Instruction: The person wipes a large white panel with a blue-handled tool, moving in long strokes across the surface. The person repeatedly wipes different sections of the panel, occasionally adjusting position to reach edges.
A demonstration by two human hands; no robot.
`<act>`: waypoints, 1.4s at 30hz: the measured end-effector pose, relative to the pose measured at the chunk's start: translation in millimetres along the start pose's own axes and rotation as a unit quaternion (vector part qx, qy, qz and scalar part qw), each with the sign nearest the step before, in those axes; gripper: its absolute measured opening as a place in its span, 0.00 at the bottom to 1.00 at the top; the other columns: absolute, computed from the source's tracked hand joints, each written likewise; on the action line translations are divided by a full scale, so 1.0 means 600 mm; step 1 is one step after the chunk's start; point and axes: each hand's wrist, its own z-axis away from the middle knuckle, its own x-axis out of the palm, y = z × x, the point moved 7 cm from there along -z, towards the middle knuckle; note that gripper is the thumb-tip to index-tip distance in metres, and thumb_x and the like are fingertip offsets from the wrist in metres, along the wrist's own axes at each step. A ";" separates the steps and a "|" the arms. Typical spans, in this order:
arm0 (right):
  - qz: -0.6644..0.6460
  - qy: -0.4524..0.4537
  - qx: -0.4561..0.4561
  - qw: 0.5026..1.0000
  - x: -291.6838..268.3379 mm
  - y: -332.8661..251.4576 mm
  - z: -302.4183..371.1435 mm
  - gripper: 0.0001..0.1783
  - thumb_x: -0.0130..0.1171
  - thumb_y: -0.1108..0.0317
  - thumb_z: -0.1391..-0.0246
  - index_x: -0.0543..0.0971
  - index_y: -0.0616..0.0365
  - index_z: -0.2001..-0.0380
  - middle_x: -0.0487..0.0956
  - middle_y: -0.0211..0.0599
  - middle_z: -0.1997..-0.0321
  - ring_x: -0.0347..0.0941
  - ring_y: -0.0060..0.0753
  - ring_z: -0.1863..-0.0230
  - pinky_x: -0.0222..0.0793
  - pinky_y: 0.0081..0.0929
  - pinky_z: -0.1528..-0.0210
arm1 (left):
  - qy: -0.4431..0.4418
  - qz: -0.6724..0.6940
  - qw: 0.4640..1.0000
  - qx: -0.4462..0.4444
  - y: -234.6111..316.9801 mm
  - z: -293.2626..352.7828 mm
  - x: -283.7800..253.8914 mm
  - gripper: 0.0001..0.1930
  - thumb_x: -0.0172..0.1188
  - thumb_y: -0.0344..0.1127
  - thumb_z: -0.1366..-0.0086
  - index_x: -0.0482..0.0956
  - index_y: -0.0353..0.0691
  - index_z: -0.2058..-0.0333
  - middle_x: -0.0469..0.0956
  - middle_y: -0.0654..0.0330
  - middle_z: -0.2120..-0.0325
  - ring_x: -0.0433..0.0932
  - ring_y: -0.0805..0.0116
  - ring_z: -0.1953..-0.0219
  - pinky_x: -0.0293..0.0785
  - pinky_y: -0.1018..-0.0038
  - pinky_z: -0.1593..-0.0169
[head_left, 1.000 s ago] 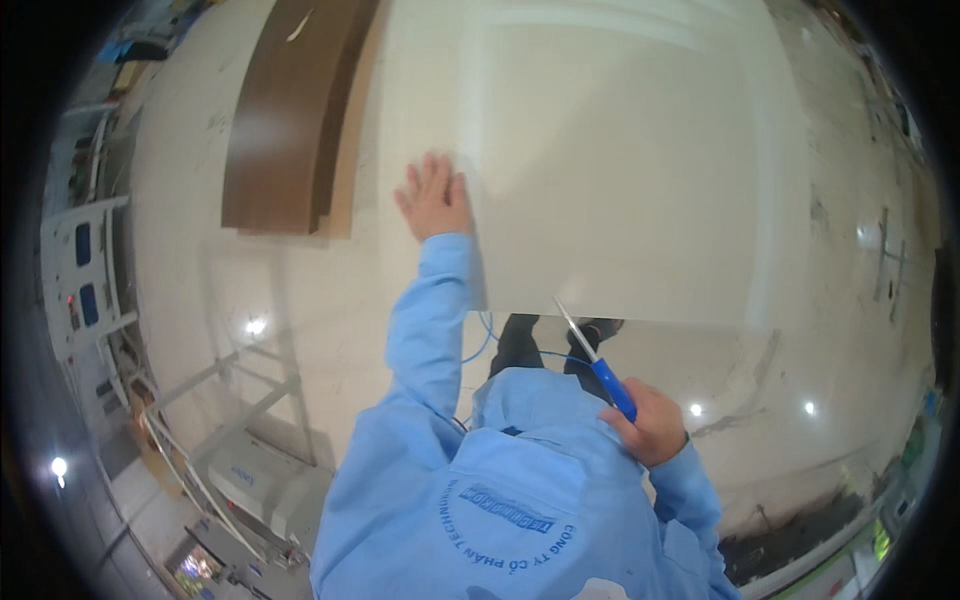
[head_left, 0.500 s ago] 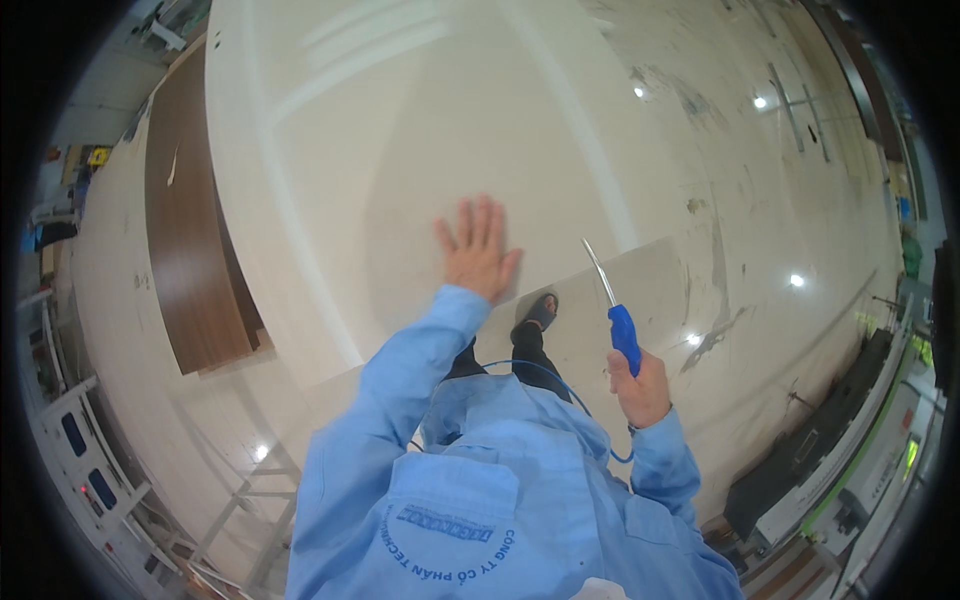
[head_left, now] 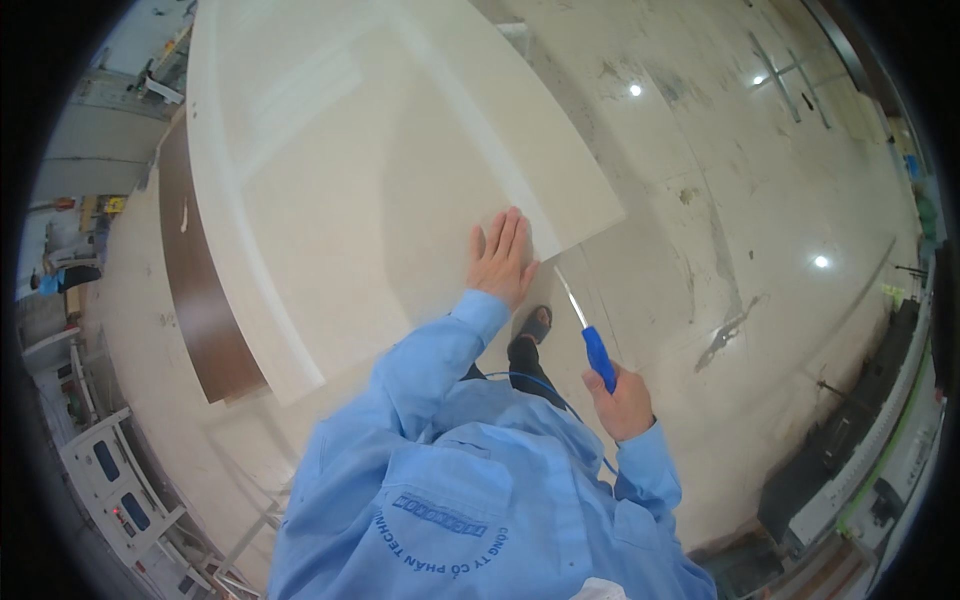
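A large pale, smooth panel [head_left: 330,200] stretches out in front of me, reflecting bands of light. My left hand [head_left: 500,262] lies flat on it near its front edge, close to the right corner, fingers stretched out. To the right, just off the panel, my right hand [head_left: 620,403] is closed around the blue handle of an air blow gun [head_left: 598,357]. Its thin metal nozzle points up and slightly left, with the tip by the panel's front edge. A blue hose [head_left: 532,378] curves across in front of my waist.
Left of the pale panel, a dark brown wood-grain board [head_left: 205,290] lies partly beneath it. A stained light floor [head_left: 700,230] spreads on the right. Along the right rim stands a long machine [head_left: 860,430]; a white control box [head_left: 120,480] is at lower left. A person [head_left: 65,278] is at far left.
My left hand has shifted right toward the panel's right corner. The panel's right edge now shows farther left and more slanted. The blow gun has come left, closer to the panel edge.
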 end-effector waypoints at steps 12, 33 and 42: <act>0.100 -0.075 -0.105 0.987 -0.053 -0.001 -0.046 0.38 0.49 0.28 0.40 0.78 0.59 0.69 0.79 0.52 0.77 0.77 0.64 0.69 0.70 0.55 0.67 | 0.069 -0.006 0.982 -0.174 -0.100 -0.190 -0.016 0.43 0.51 0.57 0.31 0.49 0.37 0.27 0.45 0.54 0.24 0.41 0.56 0.22 0.30 0.39 0.26; 0.272 -0.200 -0.232 0.912 -0.276 -0.155 -0.341 0.35 0.50 0.29 0.40 0.77 0.55 0.68 0.81 0.47 0.74 0.79 0.58 0.68 0.71 0.51 0.66 | 0.128 0.016 0.925 -0.358 -0.188 -0.403 -0.066 0.42 0.46 0.60 0.30 0.46 0.43 0.25 0.39 0.51 0.23 0.32 0.54 0.21 0.19 0.36 0.28; 0.238 -0.302 -0.292 0.876 -0.378 -0.139 -0.449 0.32 0.55 0.32 0.41 0.81 0.53 0.62 0.81 0.49 0.76 0.80 0.59 0.71 0.72 0.50 0.69 | 0.178 -0.016 0.884 -0.432 -0.185 -0.392 -0.047 0.40 0.46 0.59 0.29 0.50 0.44 0.26 0.42 0.55 0.23 0.37 0.56 0.22 0.27 0.45 0.24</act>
